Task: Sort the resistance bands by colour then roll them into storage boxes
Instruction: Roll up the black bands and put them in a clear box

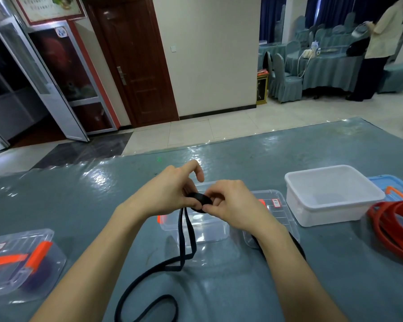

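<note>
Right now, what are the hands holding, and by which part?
Both hands hold the black resistance band by its rolled-up end: the left hand grips the coil, the right hand pinches its edge; the unrolled tail trails down.

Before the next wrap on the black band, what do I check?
1. Left hand and right hand both pinch the rolled coil of black flat band: ok.
2. Band fully rolled: not ok, a long loose tail trails onto the grey-blue table.
3. Clear plastic box below the hands is lidless: ok.
4. Box free of other bands: cannot tell, hands cover it.
5. Red rubber bands lie apart, at the right: ok.
</note>
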`<act>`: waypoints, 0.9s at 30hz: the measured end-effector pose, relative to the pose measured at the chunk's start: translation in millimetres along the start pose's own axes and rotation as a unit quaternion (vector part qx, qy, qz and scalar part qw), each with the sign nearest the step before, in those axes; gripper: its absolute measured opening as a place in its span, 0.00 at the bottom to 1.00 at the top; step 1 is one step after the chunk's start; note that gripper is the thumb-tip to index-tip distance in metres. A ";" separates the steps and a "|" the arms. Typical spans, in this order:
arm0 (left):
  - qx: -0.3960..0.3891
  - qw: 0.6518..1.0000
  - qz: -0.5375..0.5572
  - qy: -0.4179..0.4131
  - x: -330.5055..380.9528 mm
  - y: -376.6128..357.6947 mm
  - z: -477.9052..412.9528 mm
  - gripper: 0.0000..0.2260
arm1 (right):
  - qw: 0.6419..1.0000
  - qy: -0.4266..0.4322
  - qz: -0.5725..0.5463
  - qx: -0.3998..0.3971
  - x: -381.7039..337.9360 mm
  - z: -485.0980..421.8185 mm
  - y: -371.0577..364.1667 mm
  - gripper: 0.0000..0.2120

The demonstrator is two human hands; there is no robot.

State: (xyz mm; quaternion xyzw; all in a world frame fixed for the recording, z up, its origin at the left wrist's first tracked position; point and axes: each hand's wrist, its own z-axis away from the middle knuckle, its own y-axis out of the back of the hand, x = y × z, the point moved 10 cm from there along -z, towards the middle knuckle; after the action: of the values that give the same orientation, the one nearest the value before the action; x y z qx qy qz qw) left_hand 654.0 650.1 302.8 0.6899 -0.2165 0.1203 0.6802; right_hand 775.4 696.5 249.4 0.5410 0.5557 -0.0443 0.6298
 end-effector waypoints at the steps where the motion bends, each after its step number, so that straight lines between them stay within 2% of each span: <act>1: 0.005 1.000 0.013 -0.002 -2.0 2.7 0.1 0.25 | 1.000 0.009 -0.022 0.014 -0.5 0.6 2.4 0.03; 4: 0.043 0.992 0.120 -0.002 -11.4 15.1 3.1 0.20 | 0.982 0.003 -0.174 0.071 5.3 5.2 17.3 0.09; 7: 0.095 0.964 0.249 -0.001 -18.1 21.5 8.9 0.13 | 0.943 -0.001 -0.319 0.092 12.0 6.3 25.9 0.07; 10: 0.134 0.935 0.329 0.014 -19.9 16.7 12.5 0.13 | 0.916 -0.001 -0.390 0.094 11.7 6.1 23.9 0.09; 12: 0.145 0.929 0.340 0.015 -18.6 15.8 13.4 0.12 | 0.900 -0.003 -0.425 0.095 12.3 7.5 17.4 0.09; 13: 0.146 0.933 0.330 0.016 -18.1 17.7 13.9 0.11 | 0.898 -0.008 -0.431 0.084 12.8 7.9 12.4 0.10; 15: 0.131 0.957 0.260 0.014 -16.2 21.5 13.9 0.09 | 0.917 -0.020 -0.396 0.045 13.7 7.9 4.9 0.12; 17: 0.096 0.985 0.143 0.015 -13.4 20.2 12.5 0.07 | 0.954 -0.017 -0.296 0.038 15.0 6.9 8.1 0.17; 19: 0.059 0.997 0.038 0.012 -7.6 15.9 8.4 0.06 | 0.984 -0.001 -0.166 0.060 11.2 3.6 15.5 0.21; 22: 0.013 0.998 -0.067 -0.003 5.3 9.2 -0.8 0.06 | 0.999 0.012 -0.044 0.019 0.7 -2.1 1.5 0.12; 25: 0.000 0.995 -0.104 0.003 7.0 9.1 -6.7 0.08 | 0.997 -0.001 -0.082 0.012 4.8 -1.7 -2.6 0.06; 27: 0.013 0.999 -0.043 0.020 -2.3 12.9 -7.4 0.12 | 0.988 -0.009 -0.152 0.026 8.7 -0.6 2.9 0.07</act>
State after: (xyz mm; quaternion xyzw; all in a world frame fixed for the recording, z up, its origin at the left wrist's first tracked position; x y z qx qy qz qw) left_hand 647.0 658.0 313.5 0.7047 -0.1711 0.1074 0.6802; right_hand 780.2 703.0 244.8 0.4660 0.6245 -0.1582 0.6065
